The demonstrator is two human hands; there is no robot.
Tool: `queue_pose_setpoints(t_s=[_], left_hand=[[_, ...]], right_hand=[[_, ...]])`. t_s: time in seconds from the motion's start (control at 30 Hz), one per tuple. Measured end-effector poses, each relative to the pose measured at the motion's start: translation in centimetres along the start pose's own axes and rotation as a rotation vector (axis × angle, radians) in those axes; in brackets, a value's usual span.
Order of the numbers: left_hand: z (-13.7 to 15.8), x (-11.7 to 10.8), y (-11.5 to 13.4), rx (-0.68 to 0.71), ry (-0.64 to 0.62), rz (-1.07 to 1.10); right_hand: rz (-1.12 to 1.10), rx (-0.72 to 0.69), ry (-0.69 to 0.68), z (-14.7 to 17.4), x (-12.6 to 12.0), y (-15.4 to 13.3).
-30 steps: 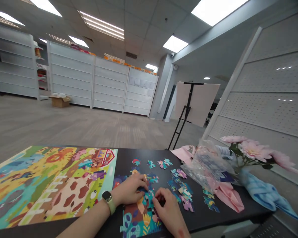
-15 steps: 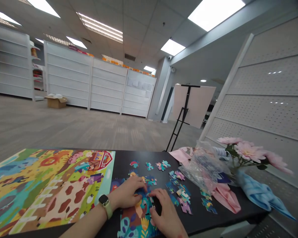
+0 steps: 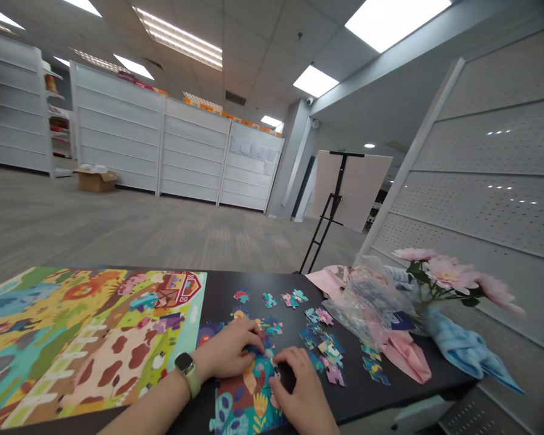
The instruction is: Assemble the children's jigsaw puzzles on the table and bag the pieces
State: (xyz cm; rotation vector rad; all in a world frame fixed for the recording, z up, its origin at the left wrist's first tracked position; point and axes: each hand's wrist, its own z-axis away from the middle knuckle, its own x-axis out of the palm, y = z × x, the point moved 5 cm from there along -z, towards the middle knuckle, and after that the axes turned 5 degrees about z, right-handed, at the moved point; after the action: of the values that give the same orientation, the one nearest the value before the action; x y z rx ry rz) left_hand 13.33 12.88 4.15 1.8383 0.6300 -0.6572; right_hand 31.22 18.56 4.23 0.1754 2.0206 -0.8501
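Both hands rest low on the black bench (image 3: 381,396), working over a partly joined patch of colourful cardboard jigsaw (image 3: 247,402) that lies directly beneath them. The left hand (image 3: 229,353), with a green-strapped smartwatch (image 3: 185,370) on its wrist, lies flat with fingers curled down on the upper edge of the patch; its grip looks closed to a press rather than a pinch, and whether it pinches a piece cannot be told. The right hand (image 3: 299,393) sits just beside it, fingertips bent onto a small piece at the patch's right edge, pressing more than holding.

By the look of it, the work is early: only a small cluster of pieces is joined under the hands, while a scatter of loose puzzle pieces (image 3: 320,338) lies beyond and to the right of the right hand, unjoined. Left of the left hand lies a large bright farm-scene picture sheet (image 3: 81,338). Further right of the right hand sit a crumpled clear plastic bag (image 3: 372,299), pink cloth (image 3: 405,356), blue cloth (image 3: 466,353) and pink flowers (image 3: 453,275).
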Motion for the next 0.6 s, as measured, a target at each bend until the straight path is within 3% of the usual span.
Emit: queue_pose_setpoints(t_s=[0.4, 0.6], left_hand=[[0.2, -0.2, 0.5, -0.004, -0.019, -0.022], [0.1, -0.3, 1.3, -0.034, -0.007, -0.060]], right_hand=[[-0.018, -0.001, 0.027, 0.4, 0.1, 0.5], [-0.244, 0.099, 0.142, 0.5, -0.6, 2.4]])
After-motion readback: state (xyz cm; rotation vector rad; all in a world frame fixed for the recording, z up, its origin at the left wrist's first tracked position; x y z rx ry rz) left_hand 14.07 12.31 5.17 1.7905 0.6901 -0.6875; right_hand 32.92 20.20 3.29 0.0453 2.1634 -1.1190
